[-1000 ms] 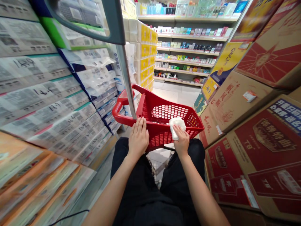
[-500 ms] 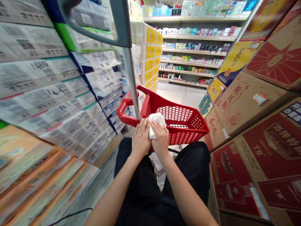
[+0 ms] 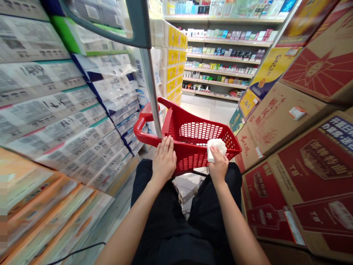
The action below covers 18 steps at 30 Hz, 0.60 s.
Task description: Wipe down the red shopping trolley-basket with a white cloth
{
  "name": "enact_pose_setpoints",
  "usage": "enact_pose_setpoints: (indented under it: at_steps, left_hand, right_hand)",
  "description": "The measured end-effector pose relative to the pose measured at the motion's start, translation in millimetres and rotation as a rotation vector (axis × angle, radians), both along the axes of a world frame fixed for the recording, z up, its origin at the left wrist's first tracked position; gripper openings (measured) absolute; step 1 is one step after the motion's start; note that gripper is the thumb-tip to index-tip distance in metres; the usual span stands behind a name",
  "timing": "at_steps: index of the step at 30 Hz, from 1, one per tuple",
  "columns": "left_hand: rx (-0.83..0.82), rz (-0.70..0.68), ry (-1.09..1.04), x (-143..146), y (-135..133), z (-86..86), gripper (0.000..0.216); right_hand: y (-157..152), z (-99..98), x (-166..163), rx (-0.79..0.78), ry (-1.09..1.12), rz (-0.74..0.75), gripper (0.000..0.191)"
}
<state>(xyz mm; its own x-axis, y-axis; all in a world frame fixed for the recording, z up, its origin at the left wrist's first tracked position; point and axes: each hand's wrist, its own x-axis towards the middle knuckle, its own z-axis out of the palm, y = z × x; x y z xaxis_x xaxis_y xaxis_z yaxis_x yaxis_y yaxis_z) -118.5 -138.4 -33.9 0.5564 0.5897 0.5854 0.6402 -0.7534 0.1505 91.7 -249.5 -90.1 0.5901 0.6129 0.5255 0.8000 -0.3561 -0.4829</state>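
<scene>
A red plastic shopping basket (image 3: 193, 156) with perforated sides stands in front of my knees. From its left end a grey metal pole (image 3: 151, 88) rises to a dark grey handle (image 3: 139, 25). My left hand (image 3: 164, 158) lies flat on the basket's near side, close to the pole's foot, fingers stretched out and nothing in them. A white cloth (image 3: 216, 147) is bunched under my right hand (image 3: 219, 163), which presses it on the near rim toward the basket's right end. The cloth covers part of that rim.
Stacked paper packs (image 3: 55, 110) line the left side, with orange packs (image 3: 49, 213) below them. Cardboard cartons (image 3: 275, 117) are piled on the right. Shelves of small goods (image 3: 220, 55) stand at the back beyond a tiled floor. A black cable (image 3: 77, 252) lies at lower left.
My right hand has slid the cloth rightward along the near rim, away from my left hand. My left hand stays by the pole's foot. The view has shifted slightly.
</scene>
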Motion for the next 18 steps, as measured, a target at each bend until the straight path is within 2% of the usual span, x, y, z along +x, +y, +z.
enact_pose_setpoints:
  at_steps: [2,6,9,13,18]
  left_hand:
    - [0.005,-0.001,-0.004,0,1,-0.6,0.057]
    - [0.018,0.004,0.004,0,3,-1.3,0.056]
    - [0.018,0.003,0.015,0,3,-0.8,0.055]
    - [0.017,0.009,0.014,1,1,0.4,0.056]
    - [0.001,0.015,0.017,2,-1,1.6,0.056]
  right_hand:
    - [15,9.8,-24,-0.003,0.013,0.015,0.065]
    - [53,37.6,-82,0.005,0.013,0.236,0.064]
    - [66,49.3,-103,0.036,0.015,0.329,0.064]
    - [54,37.7,-80,0.041,-0.019,0.378,0.068]
    - [15,4.7,-15,0.022,-0.024,0.218,0.068]
